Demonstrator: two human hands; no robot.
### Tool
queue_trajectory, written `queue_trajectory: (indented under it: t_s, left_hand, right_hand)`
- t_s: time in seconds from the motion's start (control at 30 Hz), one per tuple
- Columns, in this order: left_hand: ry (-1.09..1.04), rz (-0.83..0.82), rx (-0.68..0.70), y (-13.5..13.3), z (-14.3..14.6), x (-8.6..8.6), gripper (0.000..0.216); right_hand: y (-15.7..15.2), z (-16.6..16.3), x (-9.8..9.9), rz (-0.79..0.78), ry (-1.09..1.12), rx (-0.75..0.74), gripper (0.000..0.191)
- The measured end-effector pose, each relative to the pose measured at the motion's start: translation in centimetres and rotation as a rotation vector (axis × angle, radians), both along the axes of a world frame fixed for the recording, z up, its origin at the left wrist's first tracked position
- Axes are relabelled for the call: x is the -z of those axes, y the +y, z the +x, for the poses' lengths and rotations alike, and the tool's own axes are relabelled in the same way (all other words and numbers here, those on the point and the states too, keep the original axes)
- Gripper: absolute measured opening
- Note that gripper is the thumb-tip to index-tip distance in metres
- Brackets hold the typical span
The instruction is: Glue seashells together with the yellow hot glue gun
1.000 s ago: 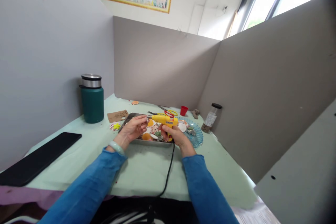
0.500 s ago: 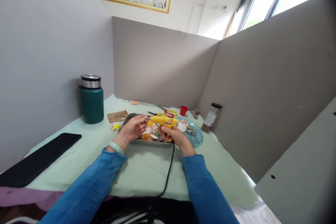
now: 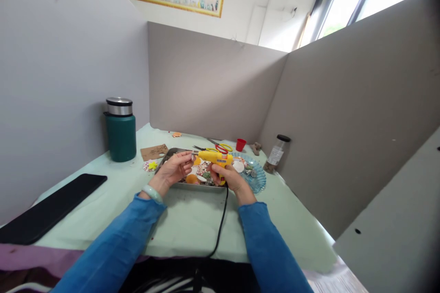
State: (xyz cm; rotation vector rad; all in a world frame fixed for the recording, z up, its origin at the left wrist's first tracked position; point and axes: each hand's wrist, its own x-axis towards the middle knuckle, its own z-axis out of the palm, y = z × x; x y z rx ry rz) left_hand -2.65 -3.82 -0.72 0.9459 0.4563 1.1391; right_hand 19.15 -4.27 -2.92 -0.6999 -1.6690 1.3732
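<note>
My right hand (image 3: 227, 176) is wrapped round the handle of a yellow glue gun (image 3: 215, 156), whose nozzle points left. Its black cord runs down over the table's front edge. At the nozzle tip, my left hand (image 3: 176, 167) pinches a small pale piece, too small to name. Beneath both hands lies a metal tray (image 3: 199, 187) filled with orange, white and green craft pieces. Just right of the tray, partly behind my right hand, a blue scalloped plate (image 3: 259, 178) holds small pale and grey-green pieces.
Scissors (image 3: 223, 148) and a red cup (image 3: 241, 144) stand behind the tray. A green flask (image 3: 120, 135), a brown board (image 3: 153, 152) and a black mat (image 3: 55, 206) are on the left. A lidded jar (image 3: 276, 154) leans by the right partition. Grey partitions (image 3: 213, 82) enclose the table.
My left fingers have shifted slightly at the nozzle, and the small piece between them shows more now. The glue gun has moved slightly to the right.
</note>
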Motion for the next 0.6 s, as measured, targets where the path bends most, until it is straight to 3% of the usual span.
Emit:
queue_trajectory:
  t_s: [0.6]
  left_hand:
    - [-0.076, -0.040, -0.033, 0.33, -0.29, 0.11, 0.018]
  right_hand:
    - [-0.11, 0.02, -0.06, 0.025, -0.041, 0.008, 0.040]
